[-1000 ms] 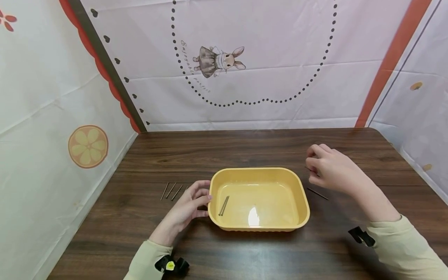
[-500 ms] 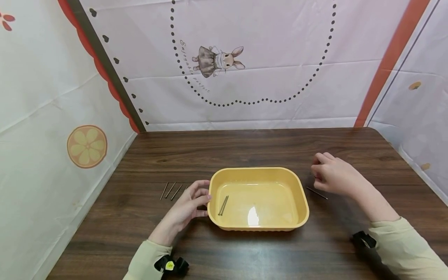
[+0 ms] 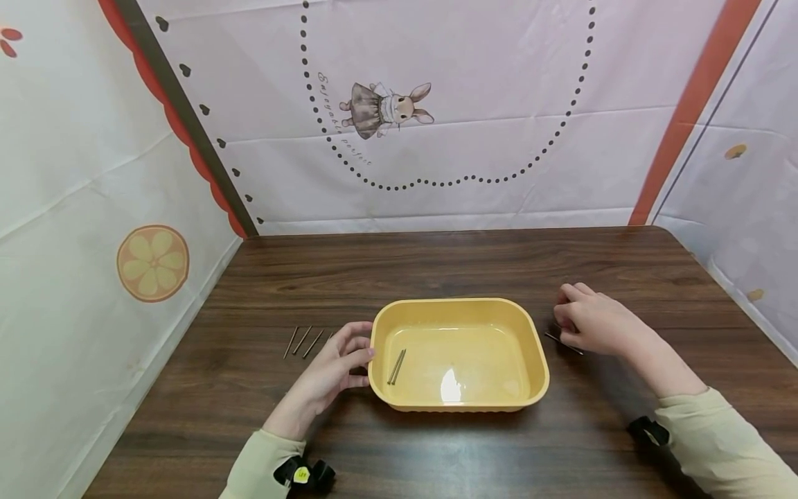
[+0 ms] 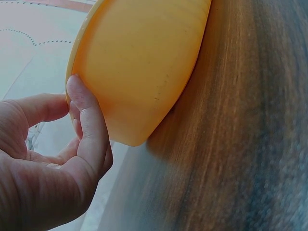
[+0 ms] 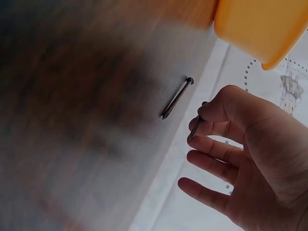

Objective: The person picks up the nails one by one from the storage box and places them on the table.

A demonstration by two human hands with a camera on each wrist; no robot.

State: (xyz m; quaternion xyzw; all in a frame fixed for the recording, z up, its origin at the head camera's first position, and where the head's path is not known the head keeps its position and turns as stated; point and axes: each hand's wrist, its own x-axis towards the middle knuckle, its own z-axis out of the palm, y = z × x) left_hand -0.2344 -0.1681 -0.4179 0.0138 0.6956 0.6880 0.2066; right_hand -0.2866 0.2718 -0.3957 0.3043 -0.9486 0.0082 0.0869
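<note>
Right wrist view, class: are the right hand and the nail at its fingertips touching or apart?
Touching. The right wrist view shows it: the right hand pinches the nail between thumb and fingers.

We wore plain, pale yellow-green sleeves, the left sleeve (image 3: 255,461) matching the right sleeve (image 3: 717,433). A black device (image 3: 322,475) at our left cuff bore a bright yellow label (image 3: 302,475) with dark markings; a second black device (image 3: 650,431) sat by our right cuff.

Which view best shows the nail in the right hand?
Right wrist view: both ends of the nail are visible there. In the head view the right hand mostly hides it; the left wrist view doesn't show it.
</note>
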